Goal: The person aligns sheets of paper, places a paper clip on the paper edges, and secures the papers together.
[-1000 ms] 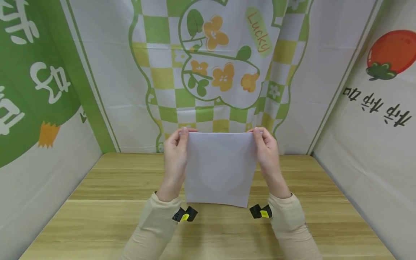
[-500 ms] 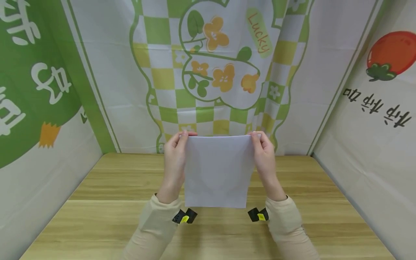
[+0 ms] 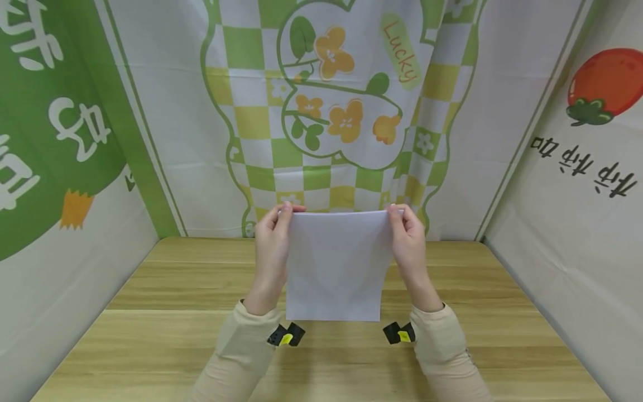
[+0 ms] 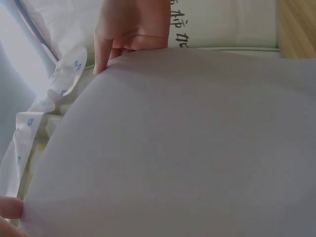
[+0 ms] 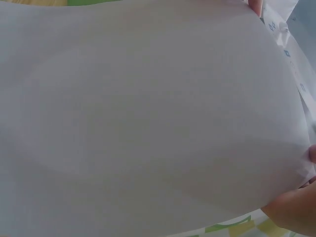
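"So, head view?"
"I've got the left hand point(image 3: 272, 245) and right hand point(image 3: 409, 245) pinching the white sheet point(image 3: 336, 268) near its upper corners, over the table point(image 3: 150, 346). Uneven pulling could, I think, crease it."
"Left wrist?"
"The sheet bows between both pinches; printed cloth point(image 4: 232, 24) shows beyond."
"Right wrist?"
"The sheet blocks most of my view; checked cloth point(image 5: 242, 228) peeks out below."

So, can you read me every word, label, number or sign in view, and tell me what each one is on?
"Lucky": the back curtain.
"柿柿如", upside down: the right-hand cloth.
"好", apparently, upside down: the left-hand cloth; its other characters are incomplete.
Too small to read: the yellow labels on the black wrist devices, and the blue marks on the pale strip.
None visible on the white sheet.
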Demonstrator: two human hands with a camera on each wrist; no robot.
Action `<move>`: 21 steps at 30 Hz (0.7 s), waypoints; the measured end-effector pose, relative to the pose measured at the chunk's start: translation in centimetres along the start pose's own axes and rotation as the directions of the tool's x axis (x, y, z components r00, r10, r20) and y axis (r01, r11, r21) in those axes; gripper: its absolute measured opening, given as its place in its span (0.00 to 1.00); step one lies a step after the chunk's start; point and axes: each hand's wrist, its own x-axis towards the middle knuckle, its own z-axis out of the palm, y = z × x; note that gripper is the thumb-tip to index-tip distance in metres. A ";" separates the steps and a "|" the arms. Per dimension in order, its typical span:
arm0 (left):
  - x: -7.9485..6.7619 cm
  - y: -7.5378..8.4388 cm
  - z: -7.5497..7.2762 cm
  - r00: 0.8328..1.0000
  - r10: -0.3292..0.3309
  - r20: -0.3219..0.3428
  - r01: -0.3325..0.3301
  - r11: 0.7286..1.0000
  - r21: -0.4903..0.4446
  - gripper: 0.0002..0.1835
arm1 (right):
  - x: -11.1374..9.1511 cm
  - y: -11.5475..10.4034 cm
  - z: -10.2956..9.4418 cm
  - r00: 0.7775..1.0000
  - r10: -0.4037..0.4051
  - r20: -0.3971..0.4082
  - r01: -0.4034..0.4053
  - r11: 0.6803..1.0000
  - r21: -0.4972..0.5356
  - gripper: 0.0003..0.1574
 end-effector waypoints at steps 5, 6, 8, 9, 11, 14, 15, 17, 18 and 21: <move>0.0 0.2 -0.1 1.000 0.007 -0.012 -0.007 1.000 -0.006 0.18 | -0.2 -0.4 0.1 1.000 -0.010 0.007 0.010 1.000 -0.012 0.17; 0.0 0.2 -0.1 1.000 0.010 -0.016 -0.010 1.000 -0.004 0.18 | -0.1 -0.1 0.1 1.000 -0.019 0.005 0.019 1.000 -0.010 0.17; 0.1 0.2 -0.1 0.999 0.025 -0.023 -0.025 1.000 0.010 0.18 | 0.1 0.6 0.0 0.999 -0.045 -0.002 0.045 0.999 -0.002 0.19; 0.1 0.3 -0.1 0.999 0.035 -0.027 -0.034 0.999 0.019 0.18 | 0.2 1.0 0.1 0.998 -0.059 -0.009 0.059 0.998 0.003 0.19; 0.1 0.4 0.0 0.998 0.057 -0.040 -0.056 0.998 0.039 0.19 | 0.4 1.4 0.1 0.996 -0.092 -0.022 0.092 0.996 0.006 0.19; 0.0 0.5 0.2 0.995 0.077 -0.061 -0.073 0.995 0.063 0.20 | 0.4 1.3 0.2 0.991 -0.125 -0.038 0.125 0.992 -0.005 0.18; 0.0 0.6 0.3 0.994 0.080 -0.068 -0.075 0.995 0.070 0.20 | 0.4 1.3 0.2 0.990 -0.135 -0.043 0.135 0.991 -0.011 0.17; 0.0 0.7 0.4 0.994 0.080 -0.078 -0.073 0.994 0.083 0.20 | 0.4 1.1 0.2 0.987 -0.148 -0.055 0.147 0.989 -0.023 0.16; 0.0 0.8 0.4 0.994 0.075 -0.081 -0.068 0.994 0.088 0.21 | 0.4 1.1 0.2 0.986 -0.155 -0.064 0.154 0.988 -0.027 0.16; -0.1 1.0 0.5 0.994 0.066 -0.086 -0.059 0.995 0.082 0.20 | 0.2 0.8 0.2 0.982 -0.165 -0.090 0.162 0.986 -0.037 0.16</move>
